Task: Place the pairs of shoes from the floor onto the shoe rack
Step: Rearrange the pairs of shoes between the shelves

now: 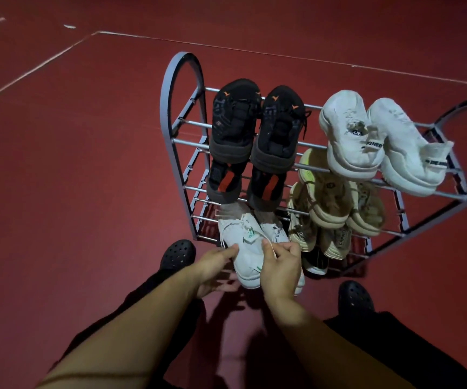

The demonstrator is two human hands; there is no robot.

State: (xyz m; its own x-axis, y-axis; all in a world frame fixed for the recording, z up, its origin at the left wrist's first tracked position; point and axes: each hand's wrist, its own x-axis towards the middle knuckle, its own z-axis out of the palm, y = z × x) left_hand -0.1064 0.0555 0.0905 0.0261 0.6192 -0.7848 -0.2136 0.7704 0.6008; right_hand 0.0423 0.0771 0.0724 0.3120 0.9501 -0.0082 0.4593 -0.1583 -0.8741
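Two hands are reaching toward a pair of white sneakers (247,248) sitting at the lowest tier of the metal shoe rack (180,130), heels jutting toward the person. Left hand (215,269) is lying open beside the left sneaker, fingers relaxed. Right hand (280,265) is pinching a white shoelace (271,249). Black sneakers (254,122) and chunky white sneakers (378,141) are occupying the top tier, beige sneakers (336,203) a tier below.
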